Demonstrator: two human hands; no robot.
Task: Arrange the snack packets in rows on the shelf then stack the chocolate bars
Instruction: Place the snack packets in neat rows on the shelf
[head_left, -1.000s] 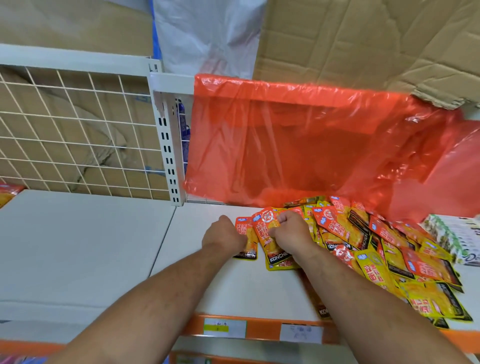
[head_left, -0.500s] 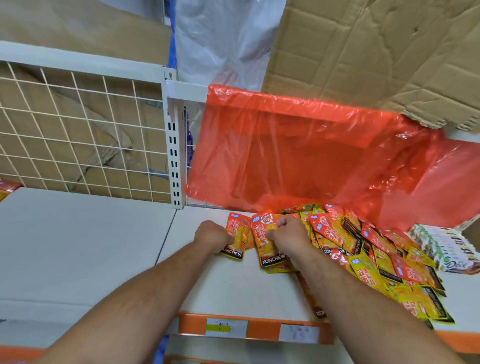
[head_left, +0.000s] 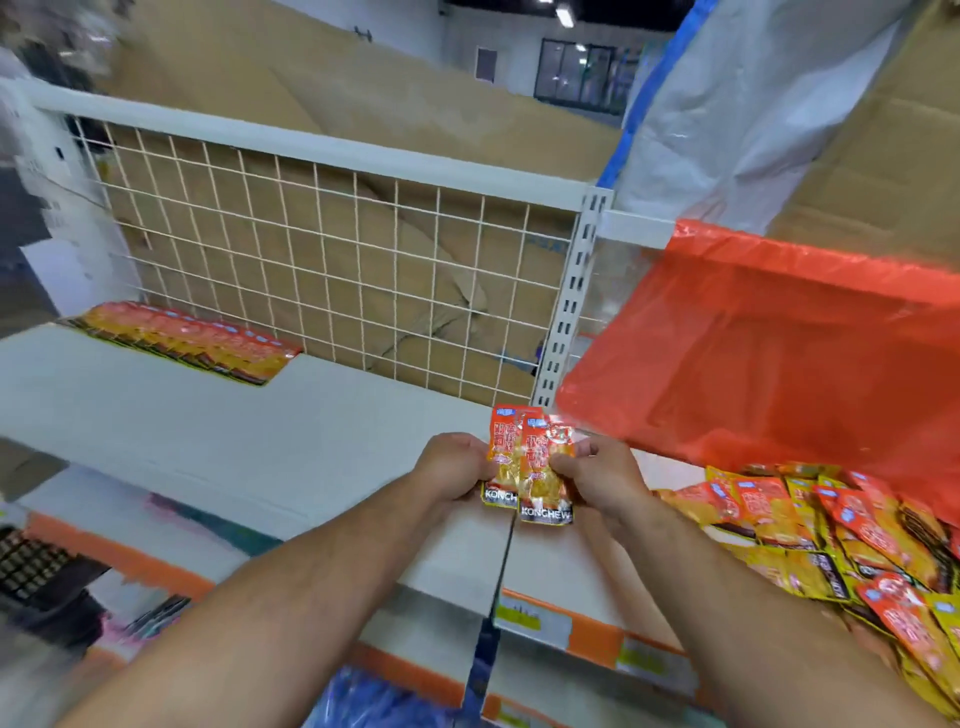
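Two orange snack packets (head_left: 530, 462) marked KONCHEW are held upright above the white shelf (head_left: 218, 431), side by side and overlapping. My left hand (head_left: 454, 470) grips the left packet's edge. My right hand (head_left: 597, 480) pinches the right packet. A loose heap of the same packets (head_left: 831, 535) lies on the shelf at the right, under my right forearm. A neat row of packets (head_left: 182, 340) lies at the back left of the shelf by the wire grid. No chocolate bars are in view.
A white wire grid (head_left: 332, 275) backs the left shelf bay, with an upright post (head_left: 569, 301) beside it. A red plastic bag (head_left: 769, 343) hangs over the right bay. Cardboard (head_left: 883, 145) stands behind. Orange price strips (head_left: 571, 629) line the shelf's front edge.
Both hands lifted the two packets off the heap and carried them left toward the post. The view swung left, so the left bay and its packet row now show.
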